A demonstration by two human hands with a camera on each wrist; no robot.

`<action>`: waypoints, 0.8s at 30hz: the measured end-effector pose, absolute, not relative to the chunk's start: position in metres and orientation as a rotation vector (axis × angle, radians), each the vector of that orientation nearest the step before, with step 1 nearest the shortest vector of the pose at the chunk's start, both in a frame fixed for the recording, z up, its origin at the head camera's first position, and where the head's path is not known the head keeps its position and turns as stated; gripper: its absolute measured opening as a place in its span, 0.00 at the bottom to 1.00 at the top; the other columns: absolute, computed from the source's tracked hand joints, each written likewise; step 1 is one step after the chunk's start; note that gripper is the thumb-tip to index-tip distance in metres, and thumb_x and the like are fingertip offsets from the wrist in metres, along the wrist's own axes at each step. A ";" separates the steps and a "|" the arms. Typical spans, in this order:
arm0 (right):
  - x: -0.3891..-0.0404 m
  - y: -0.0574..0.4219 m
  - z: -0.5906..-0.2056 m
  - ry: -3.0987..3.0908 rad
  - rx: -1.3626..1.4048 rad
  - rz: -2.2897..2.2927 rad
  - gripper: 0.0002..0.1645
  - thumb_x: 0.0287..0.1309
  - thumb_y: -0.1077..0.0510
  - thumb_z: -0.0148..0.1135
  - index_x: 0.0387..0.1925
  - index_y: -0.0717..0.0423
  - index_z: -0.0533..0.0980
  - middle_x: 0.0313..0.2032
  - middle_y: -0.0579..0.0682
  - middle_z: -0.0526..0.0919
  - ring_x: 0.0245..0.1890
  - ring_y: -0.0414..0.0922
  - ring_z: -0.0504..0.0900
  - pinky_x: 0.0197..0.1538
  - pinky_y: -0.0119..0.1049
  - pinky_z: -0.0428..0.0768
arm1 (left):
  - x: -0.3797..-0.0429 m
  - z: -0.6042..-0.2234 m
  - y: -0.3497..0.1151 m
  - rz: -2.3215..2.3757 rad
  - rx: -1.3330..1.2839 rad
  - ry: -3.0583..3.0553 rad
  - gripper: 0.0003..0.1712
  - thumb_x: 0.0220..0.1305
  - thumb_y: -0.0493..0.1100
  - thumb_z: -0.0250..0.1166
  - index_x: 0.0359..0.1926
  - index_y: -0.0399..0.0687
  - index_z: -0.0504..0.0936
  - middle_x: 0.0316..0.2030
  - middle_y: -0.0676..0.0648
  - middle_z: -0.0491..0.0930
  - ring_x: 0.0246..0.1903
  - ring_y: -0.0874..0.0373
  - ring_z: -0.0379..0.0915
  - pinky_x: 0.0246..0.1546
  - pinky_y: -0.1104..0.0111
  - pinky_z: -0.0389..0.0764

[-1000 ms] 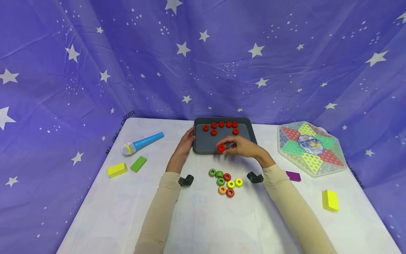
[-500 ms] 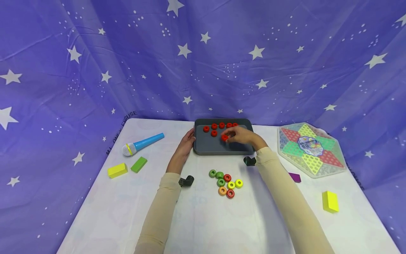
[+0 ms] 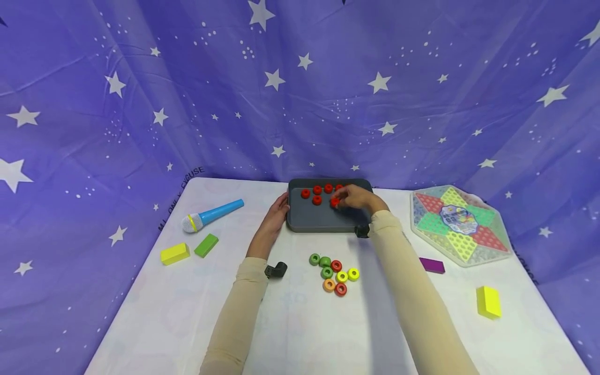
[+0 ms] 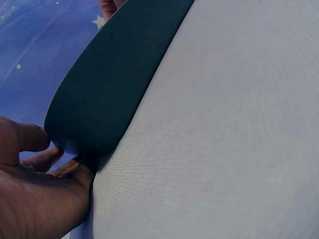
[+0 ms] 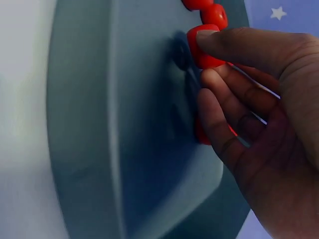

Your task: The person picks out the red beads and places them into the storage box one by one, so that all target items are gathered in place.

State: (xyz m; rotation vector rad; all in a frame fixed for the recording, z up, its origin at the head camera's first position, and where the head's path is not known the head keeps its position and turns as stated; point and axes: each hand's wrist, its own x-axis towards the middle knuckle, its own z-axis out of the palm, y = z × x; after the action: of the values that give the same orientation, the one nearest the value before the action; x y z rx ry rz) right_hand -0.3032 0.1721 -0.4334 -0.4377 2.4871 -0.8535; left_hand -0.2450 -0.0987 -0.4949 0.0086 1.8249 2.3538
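In the head view, a shallow dark grey tray [image 3: 311,221] lies at the back of the table. My left hand [image 3: 273,221] rests along the tray's left side; in the left wrist view its fingertips touch the tray's corner [image 4: 99,84]. Over the tray's right half, my right hand [image 3: 360,199] pinches a red bead [image 3: 335,202] between thumb and fingers, low over the tray floor. The right wrist view shows this bead [image 5: 208,56] under my thumb. Several red beads [image 3: 317,190] lie along the tray's back; my right hand hides some of that corner.
Several loose beads [image 3: 326,272], green, red, yellow and orange, lie before the tray. To the left are a toy microphone [image 3: 213,214], a green block [image 3: 206,245] and a yellow block [image 3: 175,253]. A hexagonal game board [image 3: 459,224], purple block [image 3: 432,265] and yellow block [image 3: 489,302] are right.
My right hand has carried the red bead from the tray's front edge back and slightly right, down toward the tray floor. My left hand has stayed at the tray's left side.
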 end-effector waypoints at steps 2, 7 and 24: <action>-0.305 0.170 -0.435 2.493 -0.408 -0.889 0.23 0.61 0.60 0.61 0.58 0.54 0.76 0.56 0.55 0.77 0.47 0.49 0.75 0.54 0.44 0.75 | -0.245 -0.495 -0.099 2.361 0.022 1.827 0.30 0.72 0.29 0.40 0.74 0.38 0.52 0.73 0.38 0.51 0.73 0.49 0.47 0.72 0.56 0.51; -0.310 0.165 -0.441 2.489 -0.340 -1.002 0.21 0.60 0.61 0.62 0.56 0.56 0.77 0.53 0.54 0.79 0.45 0.47 0.74 0.50 0.38 0.74 | -0.245 -0.495 -0.100 2.353 0.010 1.821 0.30 0.73 0.29 0.41 0.74 0.39 0.52 0.73 0.39 0.51 0.73 0.49 0.47 0.72 0.56 0.52; -0.308 0.151 -0.451 2.602 -0.252 -1.008 0.22 0.59 0.59 0.64 0.56 0.56 0.76 0.53 0.54 0.81 0.48 0.47 0.75 0.54 0.41 0.74 | -0.243 -0.493 -0.100 2.337 -0.002 1.829 0.30 0.73 0.29 0.41 0.74 0.40 0.52 0.73 0.39 0.52 0.72 0.49 0.48 0.71 0.56 0.53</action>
State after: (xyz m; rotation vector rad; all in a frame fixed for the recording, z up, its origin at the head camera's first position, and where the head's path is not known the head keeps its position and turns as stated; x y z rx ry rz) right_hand -0.3079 0.1506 -0.4511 -0.2522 2.6018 -1.0076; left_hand -0.2429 -0.0997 -0.4929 -0.0023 1.8289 2.3373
